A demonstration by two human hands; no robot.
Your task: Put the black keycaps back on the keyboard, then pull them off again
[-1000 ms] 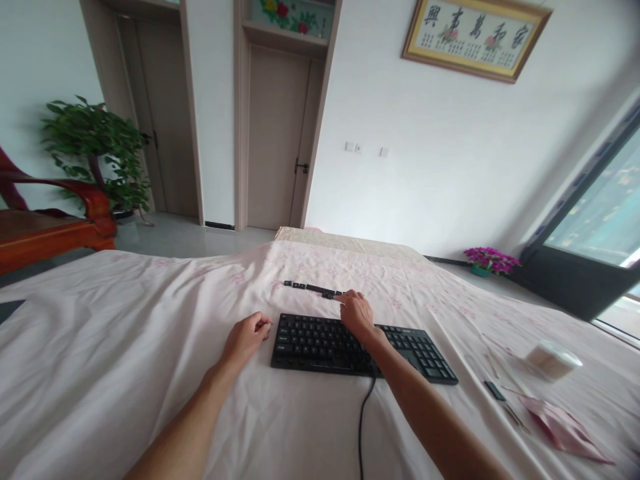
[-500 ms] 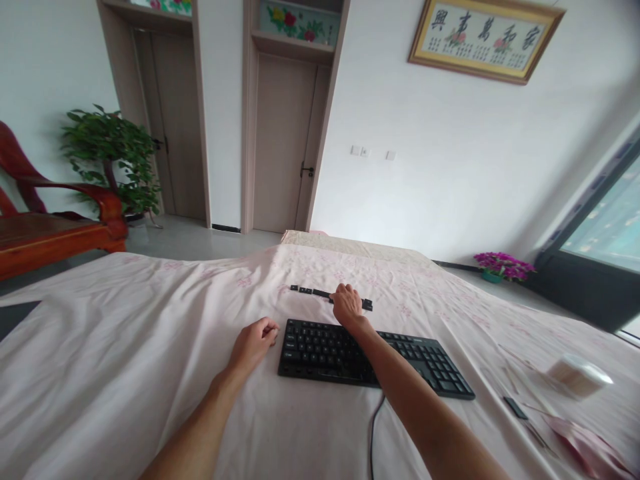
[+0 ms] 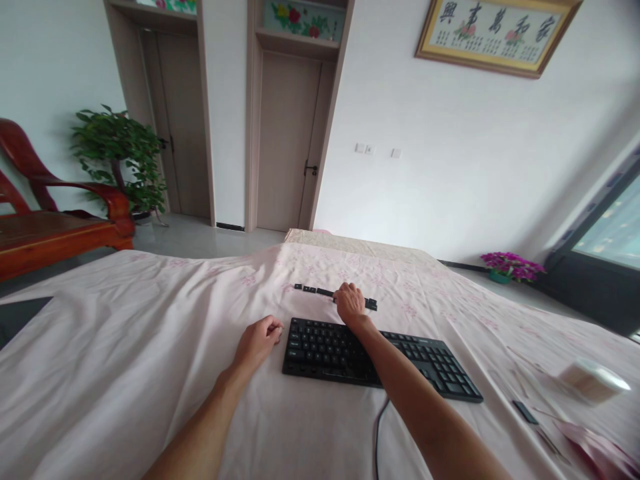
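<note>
A black keyboard (image 3: 320,347) lies on the pale pink cloth, and bare gaps show along its bottom row. Behind it runs a row of loose black keycaps, with a long keycap (image 3: 325,293) near the middle and small keycaps (image 3: 309,289) to its left. My right hand (image 3: 351,303) reaches over the keyboard to this row, its fingers bent down among the keycaps; their tips are hidden. Other keycaps (image 3: 371,304) show just right of it. My left hand (image 3: 259,341) rests on the cloth beside the keyboard's left edge, fingers curled in; whatever they may hold is hidden.
At right on the cloth (image 3: 280,427) lie a clear tub (image 3: 593,381), a small dark block (image 3: 525,412), thin sticks and a pink cloth piece (image 3: 595,443). The keyboard cable (image 3: 379,433) runs toward me. A wooden chair (image 3: 60,213) stands at far left.
The whole view has shifted slightly, so things sit a little further right. Both hands stay in nearly the same places; my right hand is still at the keycap row.
</note>
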